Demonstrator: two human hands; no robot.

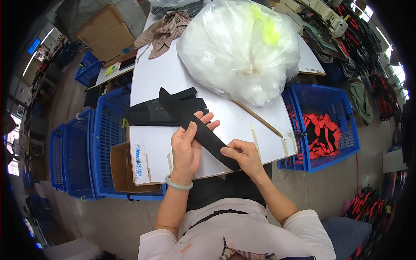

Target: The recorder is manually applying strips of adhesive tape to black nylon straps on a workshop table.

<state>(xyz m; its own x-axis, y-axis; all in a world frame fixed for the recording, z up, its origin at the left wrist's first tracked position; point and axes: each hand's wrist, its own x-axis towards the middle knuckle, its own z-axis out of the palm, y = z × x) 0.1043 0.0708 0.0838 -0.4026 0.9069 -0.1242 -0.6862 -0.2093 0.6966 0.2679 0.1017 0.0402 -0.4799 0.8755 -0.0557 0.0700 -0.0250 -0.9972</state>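
Both my hands hold one long black fabric strip (pixel 210 139), stretched diagonally over the near edge of the white table (pixel 225 168). My left hand (pixel 187 145) grips it near the middle, thumb on top and fingers beneath. Its upper end reaches past that hand over other black strips (pixel 147 113), which lie overlapped on the table's left side. My right hand (pixel 243 157) pinches the strip near its lower end between thumb and bent fingers. A pale bangle (pixel 179 183) circles my left wrist.
A big clear plastic bag (pixel 242 56) fills the table's far right, beside a wooden stick (pixel 259 118). A checked cloth (pixel 167 32) lies at the back left. Blue crates (pixel 110 130) and a cardboard box (pixel 119 169) stand left; another blue crate (pixel 310 160) with red-black pieces stands right.
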